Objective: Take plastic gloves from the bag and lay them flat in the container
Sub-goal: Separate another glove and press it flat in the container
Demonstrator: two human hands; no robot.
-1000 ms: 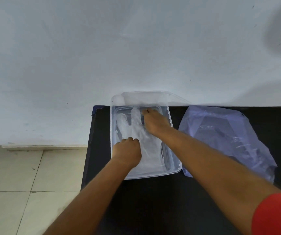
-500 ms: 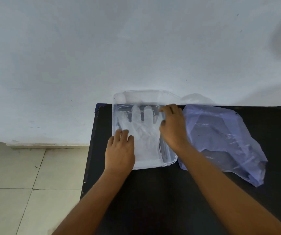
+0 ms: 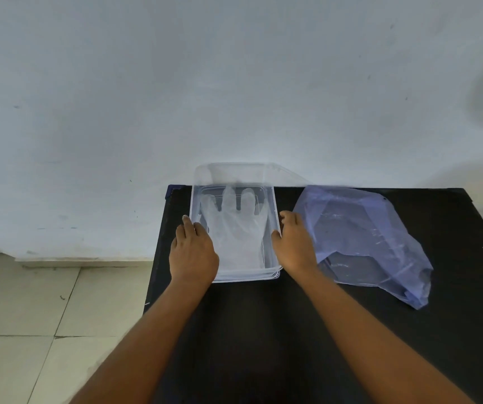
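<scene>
Both hands flank the clear container [image 3: 272,199] on the black table [image 3: 263,330]: the left hand [image 3: 193,252] rests flat on its nine o'clock rim, fingers loosely together, pinching nothing; the right hand [image 3: 294,246] lies against its three o'clock wall, thumb on the rim, also empty. One plastic glove [image 3: 235,228] lies flat inside, long axis running six to twelve, fingers toward twelve. More gloves would come from the bag [image 3: 362,240], just beside the right hand at three o'clock, so that hand is likely the one to reach.
</scene>
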